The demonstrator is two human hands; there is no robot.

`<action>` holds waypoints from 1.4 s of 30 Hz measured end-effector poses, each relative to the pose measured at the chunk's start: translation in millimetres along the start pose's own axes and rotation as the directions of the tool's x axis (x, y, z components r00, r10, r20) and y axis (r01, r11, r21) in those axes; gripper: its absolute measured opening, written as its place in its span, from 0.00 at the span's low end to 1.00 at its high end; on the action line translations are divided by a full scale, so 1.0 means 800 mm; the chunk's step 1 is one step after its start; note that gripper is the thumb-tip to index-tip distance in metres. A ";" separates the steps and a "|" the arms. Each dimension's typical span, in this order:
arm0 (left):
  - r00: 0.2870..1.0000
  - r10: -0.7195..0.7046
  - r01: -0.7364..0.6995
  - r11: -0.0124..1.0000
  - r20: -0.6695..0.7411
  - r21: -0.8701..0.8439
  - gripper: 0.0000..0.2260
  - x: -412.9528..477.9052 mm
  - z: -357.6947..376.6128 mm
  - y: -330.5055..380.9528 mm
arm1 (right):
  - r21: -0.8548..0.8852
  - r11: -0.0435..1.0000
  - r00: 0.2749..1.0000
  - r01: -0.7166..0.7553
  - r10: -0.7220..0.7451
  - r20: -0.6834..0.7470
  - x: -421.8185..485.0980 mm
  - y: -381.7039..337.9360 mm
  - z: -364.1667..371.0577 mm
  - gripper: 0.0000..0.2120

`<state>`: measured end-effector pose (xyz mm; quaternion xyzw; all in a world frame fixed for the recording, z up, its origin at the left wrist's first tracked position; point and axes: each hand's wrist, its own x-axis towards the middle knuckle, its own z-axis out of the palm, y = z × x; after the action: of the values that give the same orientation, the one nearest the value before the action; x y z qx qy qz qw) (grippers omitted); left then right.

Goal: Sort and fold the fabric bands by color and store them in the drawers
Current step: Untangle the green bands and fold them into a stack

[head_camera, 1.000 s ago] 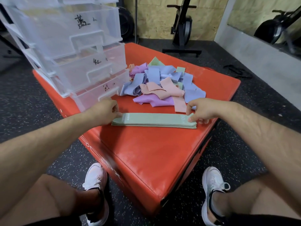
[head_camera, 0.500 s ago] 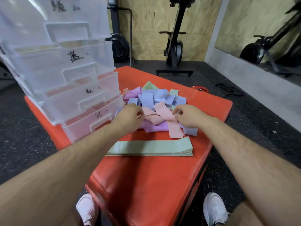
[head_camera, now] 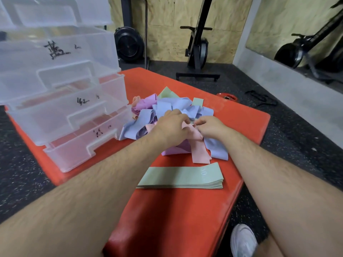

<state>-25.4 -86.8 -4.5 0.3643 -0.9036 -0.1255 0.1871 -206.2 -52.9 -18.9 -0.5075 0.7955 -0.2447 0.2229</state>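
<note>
A loose heap of fabric bands (head_camera: 172, 110) in blue, purple, pink and green lies in the middle of the red padded box (head_camera: 241, 123). Both hands rest on the heap. My left hand (head_camera: 170, 125) and my right hand (head_camera: 211, 126) meet over a pink band (head_camera: 198, 149), fingers curled into the fabric; what exactly each grips is hidden. A flat stack of folded green bands (head_camera: 181, 176) lies nearer to me, untouched. The clear plastic drawer unit (head_camera: 61, 101) stands at the left with its labelled drawers pulled partly out.
A red weight plate (head_camera: 227, 97) lies on the black rubber floor behind the box. Exercise machines (head_camera: 198, 45) stand by the plywood wall. A mirror runs along the right. My white shoe (head_camera: 243, 240) shows at the bottom right.
Both hands left the green stack and moved forward into the heap, closing together over the pink band. The view tilted up and came closer.
</note>
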 end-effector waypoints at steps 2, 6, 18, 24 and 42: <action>1.000 -0.013 0.013 1.000 0.011 -0.008 0.14 0.002 0.001 0.000 | 0.108 0.994 0.999 -0.016 0.020 -0.032 -0.002 0.001 -0.005 0.14; 0.999 -0.029 0.027 0.998 -0.040 -0.053 0.13 0.002 -0.005 -0.002 | 0.338 0.936 0.980 0.102 -0.037 -0.193 -0.013 -0.022 -0.040 0.19; 0.867 -0.012 -0.195 0.913 -0.499 -0.359 0.24 -0.026 -0.081 0.031 | 0.331 0.850 0.902 0.409 -0.324 -0.284 -0.086 -0.094 -0.118 0.09; 0.920 -0.088 -0.128 0.854 -0.383 -0.504 0.20 -0.051 -0.101 0.048 | -0.109 0.872 0.867 0.477 -0.487 -0.105 -0.105 -0.094 -0.097 0.10; 0.890 -0.437 0.176 0.590 -0.128 -0.788 0.03 -0.080 -0.138 -0.026 | -0.149 0.921 0.930 0.361 -0.344 0.129 -0.110 -0.070 -0.060 0.09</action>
<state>76.9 -66.4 71.4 0.4192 -0.6480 -0.4634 0.4355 -162.3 15.2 62.0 -0.6712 0.6969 -0.1860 0.1709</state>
